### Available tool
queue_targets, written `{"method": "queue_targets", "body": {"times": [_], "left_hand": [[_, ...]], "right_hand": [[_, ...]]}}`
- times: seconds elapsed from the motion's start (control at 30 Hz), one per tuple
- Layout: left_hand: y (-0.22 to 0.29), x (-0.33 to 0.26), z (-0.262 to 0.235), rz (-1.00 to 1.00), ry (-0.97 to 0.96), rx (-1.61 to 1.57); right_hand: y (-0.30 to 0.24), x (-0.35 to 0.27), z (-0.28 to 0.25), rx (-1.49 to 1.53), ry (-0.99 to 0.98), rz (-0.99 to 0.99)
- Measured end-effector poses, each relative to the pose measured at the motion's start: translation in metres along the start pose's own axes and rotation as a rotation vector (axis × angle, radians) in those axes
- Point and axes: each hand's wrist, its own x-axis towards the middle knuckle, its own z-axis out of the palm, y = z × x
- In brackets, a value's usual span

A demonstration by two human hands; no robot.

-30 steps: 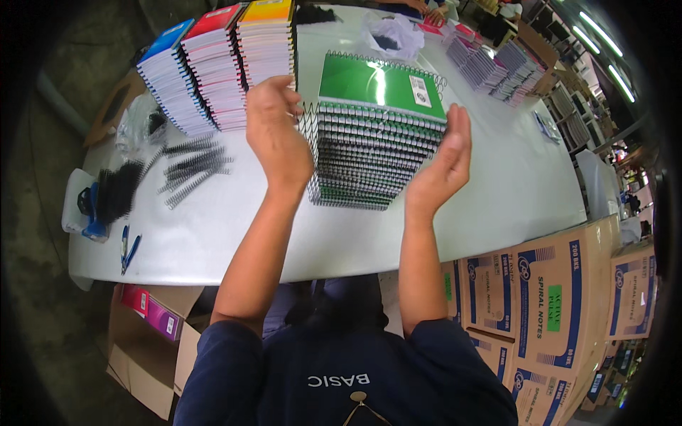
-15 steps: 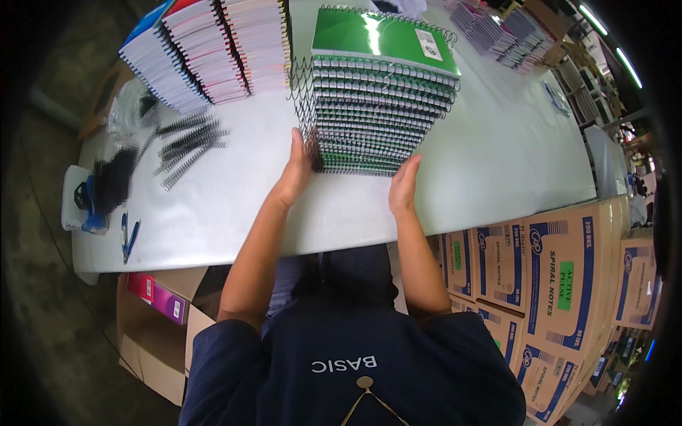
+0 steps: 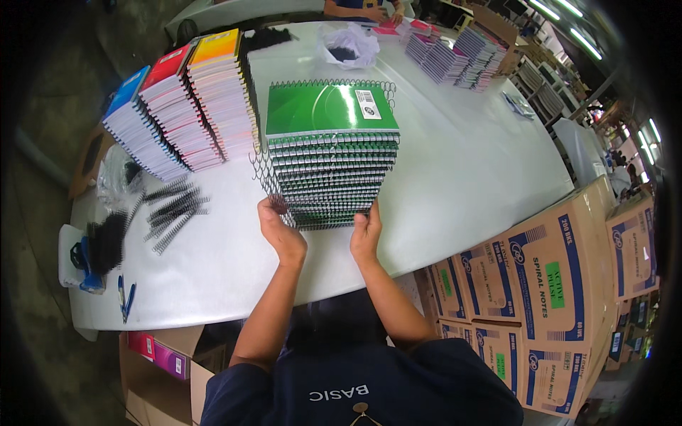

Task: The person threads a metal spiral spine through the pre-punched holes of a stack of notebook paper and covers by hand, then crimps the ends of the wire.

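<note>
A tall stack of green spiral notebooks (image 3: 328, 160) is seen standing on a white table (image 3: 455, 177), directly ahead of both hands. The left hand (image 3: 280, 231) is curled against the stack's lower left corner, touching the wire coils; the right hand (image 3: 366, 233) is pressed, fingers closed, on the lower right corner. The stack is judged heavy as a whole, with smooth covers likely to slide and wire that could snag, so it is best gripped low at both sides. Beyond the left hand, slanted rows of notebooks (image 3: 181, 106) are seen; loose black coils (image 3: 170, 209) lie to its left
</note>
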Motion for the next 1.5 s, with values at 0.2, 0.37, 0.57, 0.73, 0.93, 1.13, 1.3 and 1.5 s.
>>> {"method": "queue_targets", "body": {"times": [0.2,0.37,0.57,0.73,0.93,1.13,1.3,1.5], "left_hand": [[-0.001,0.003,0.024,0.035,0.072,-0.142],[-0.017,0.002,0.019,0.084,0.068,-0.045],[-0.004,0.000,0.020,0.121,0.045,0.089],[-0.005,0.005,0.012,0.021,0.026,0.053],[0.001,0.021,-0.002,-0.546,-0.191,-0.444],[-0.014,0.033,-0.015,-0.890,-0.639,-0.590],[-0.021,0.029,-0.009,-0.799,-0.898,-0.288],[0.013,0.040,-0.034,-0.653,-1.027,-0.066]], "right_hand": [[0.002,0.000,-0.006,0.042,0.012,0.064],[-0.011,0.002,-0.002,0.021,0.060,0.048],[-0.013,0.002,-0.003,-0.010,0.113,0.024],[-0.014,0.001,-0.003,0.093,0.145,0.074],[-0.006,0.007,-0.025,0.400,0.101,0.360],[-0.010,0.008,-0.021,0.342,-0.057,0.355],[0.065,0.001,-0.039,0.400,-0.105,0.376],[-0.003,-0.030,-0.017,0.381,0.197,0.518]]}}
